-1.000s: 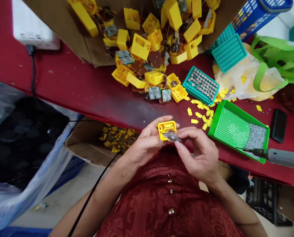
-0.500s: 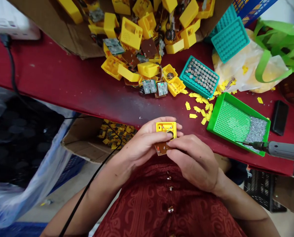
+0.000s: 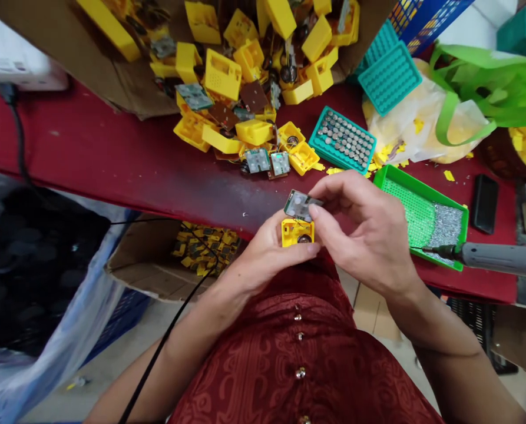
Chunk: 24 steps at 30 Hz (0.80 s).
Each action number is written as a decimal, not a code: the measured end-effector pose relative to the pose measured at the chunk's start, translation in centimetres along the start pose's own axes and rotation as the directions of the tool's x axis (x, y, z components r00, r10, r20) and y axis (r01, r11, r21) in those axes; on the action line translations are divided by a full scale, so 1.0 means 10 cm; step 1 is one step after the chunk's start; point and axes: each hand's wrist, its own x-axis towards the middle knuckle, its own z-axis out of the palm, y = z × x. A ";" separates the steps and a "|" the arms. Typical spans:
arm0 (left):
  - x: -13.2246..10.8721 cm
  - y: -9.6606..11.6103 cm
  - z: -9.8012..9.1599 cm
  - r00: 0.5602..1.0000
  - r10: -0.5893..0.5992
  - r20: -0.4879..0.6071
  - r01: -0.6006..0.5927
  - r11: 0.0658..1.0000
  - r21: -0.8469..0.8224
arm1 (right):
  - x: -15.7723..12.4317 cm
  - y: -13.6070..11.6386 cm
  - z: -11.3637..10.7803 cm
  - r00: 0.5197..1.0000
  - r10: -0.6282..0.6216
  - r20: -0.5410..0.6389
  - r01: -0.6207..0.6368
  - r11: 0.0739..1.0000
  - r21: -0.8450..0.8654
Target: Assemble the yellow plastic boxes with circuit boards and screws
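The circuit board [image 3: 298, 205] has risen above the yellow plastic case [image 3: 297, 232], pinched by the right hand [image 3: 364, 229] while the left hand [image 3: 275, 250] cups the case beside the red table [image 3: 112, 165]; a slack pinch could drop the board.

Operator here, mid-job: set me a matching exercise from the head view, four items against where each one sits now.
Items:
1. Yellow plastic housing
2. Small circuit board
3. Button cells
4. Soldering iron

Places:
A. Standing in the sockets of a teal tray
B. Pinched by the right hand
C. Cradled in the left hand
D. Tip reaching over a green tray

Pairs: 1-C, 2-B, 3-A, 4-D
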 end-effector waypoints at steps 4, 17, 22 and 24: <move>0.08 -0.07 0.02 0.994 0.052 -0.095 -0.027 0.968 0.251 | 0.05 -0.03 0.00 0.997 -0.064 0.037 0.067 0.993 -0.099; -0.06 0.05 0.02 0.989 0.102 -0.112 -0.088 0.989 0.123 | -0.17 -0.09 0.01 0.999 -0.037 0.007 0.037 0.999 0.022; -0.15 0.08 -0.04 0.995 0.003 -0.100 -0.015 0.993 -0.117 | -0.39 -0.02 0.13 0.975 -0.214 -0.053 0.217 0.975 0.044; -0.17 0.08 -0.06 0.997 -0.017 -0.079 0.007 0.992 -0.124 | -0.45 0.01 0.15 0.961 -0.272 -0.053 0.273 0.962 0.021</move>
